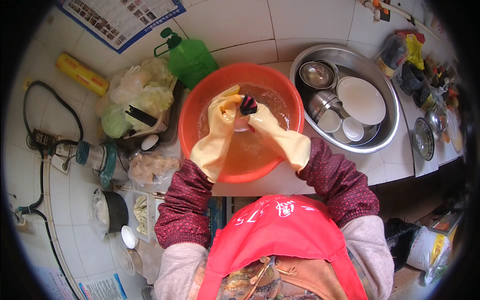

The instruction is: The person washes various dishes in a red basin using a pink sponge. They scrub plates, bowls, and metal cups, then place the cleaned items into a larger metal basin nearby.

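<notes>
Both of my hands wear pale yellow rubber gloves and are close together over the orange plastic basin (pixel 192 145), which holds cloudy brownish water (pixel 250 150). Between them is a pale rounded dish (pixel 241 124), mostly hidden by the gloves. My left hand (pixel 225 107) is closed at its left side, fingers bent over toward the top. My right hand (pixel 262 120) is closed on a dark scrubbing cloth (pixel 248 105) with pink stripes, pressed in between the two gloves. Exactly how the fingers grip is partly hidden.
Right of the basin, a large steel bowl (pixel 395 117) holds white plates, small white bowls and metal bowls. A green plastic jug (pixel 192 60) stands behind, beside bagged cabbage (pixel 142 95). Jars, bags and a dark pot (pixel 116 211) crowd the left. A patterned bowl (pixel 424 139) sits far right.
</notes>
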A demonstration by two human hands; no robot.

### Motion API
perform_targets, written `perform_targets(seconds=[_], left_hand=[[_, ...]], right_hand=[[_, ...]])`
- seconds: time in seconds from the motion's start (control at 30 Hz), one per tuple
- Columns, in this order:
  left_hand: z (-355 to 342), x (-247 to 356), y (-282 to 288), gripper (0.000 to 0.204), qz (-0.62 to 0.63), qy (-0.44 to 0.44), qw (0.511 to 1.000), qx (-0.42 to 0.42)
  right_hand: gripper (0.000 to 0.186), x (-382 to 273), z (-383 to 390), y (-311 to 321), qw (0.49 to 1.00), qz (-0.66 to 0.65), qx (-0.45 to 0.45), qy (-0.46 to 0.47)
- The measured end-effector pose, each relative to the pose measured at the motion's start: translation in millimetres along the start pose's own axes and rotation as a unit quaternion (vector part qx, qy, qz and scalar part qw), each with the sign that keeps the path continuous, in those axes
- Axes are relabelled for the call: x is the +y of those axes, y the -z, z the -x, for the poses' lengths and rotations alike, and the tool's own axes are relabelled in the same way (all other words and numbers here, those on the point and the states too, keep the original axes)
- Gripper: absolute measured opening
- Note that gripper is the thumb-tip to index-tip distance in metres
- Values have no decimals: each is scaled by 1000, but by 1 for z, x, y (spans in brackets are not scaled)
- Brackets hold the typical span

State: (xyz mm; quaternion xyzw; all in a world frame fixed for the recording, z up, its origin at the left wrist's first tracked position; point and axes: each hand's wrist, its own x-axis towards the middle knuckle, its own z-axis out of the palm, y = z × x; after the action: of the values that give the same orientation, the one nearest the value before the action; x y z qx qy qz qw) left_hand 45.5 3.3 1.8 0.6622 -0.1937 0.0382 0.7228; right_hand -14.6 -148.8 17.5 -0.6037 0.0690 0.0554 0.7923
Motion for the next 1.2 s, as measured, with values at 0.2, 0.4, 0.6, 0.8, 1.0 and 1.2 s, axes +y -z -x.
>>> perform_targets(seconds=[0.2, 0.4, 0.6, 0.8, 1.0, 1.2], left_hand=[[26, -22, -15, 30, 15, 143, 985, 93], [-1, 12, 43, 17, -385, -132, 856, -319], [11, 20, 15, 14, -191, -100, 972, -93], [17, 1, -6, 37, -94, 203, 972, 73], [-50, -8, -17, 19, -128, 88, 978, 140], [-113, 45, -123, 9, -354, -421, 790, -269]], right_hand=[[16, 16, 19, -14, 998, 38, 28, 35], [19, -5, -5, 31, 951, 267, -140, 70], [19, 8, 20, -6, 993, 110, -16, -41], [17, 8, 25, -28, 981, -116, 27, -153], [26, -4, 40, 17, 961, 268, -48, -53], [15, 15, 60, 61, 742, 614, -61, 263]])
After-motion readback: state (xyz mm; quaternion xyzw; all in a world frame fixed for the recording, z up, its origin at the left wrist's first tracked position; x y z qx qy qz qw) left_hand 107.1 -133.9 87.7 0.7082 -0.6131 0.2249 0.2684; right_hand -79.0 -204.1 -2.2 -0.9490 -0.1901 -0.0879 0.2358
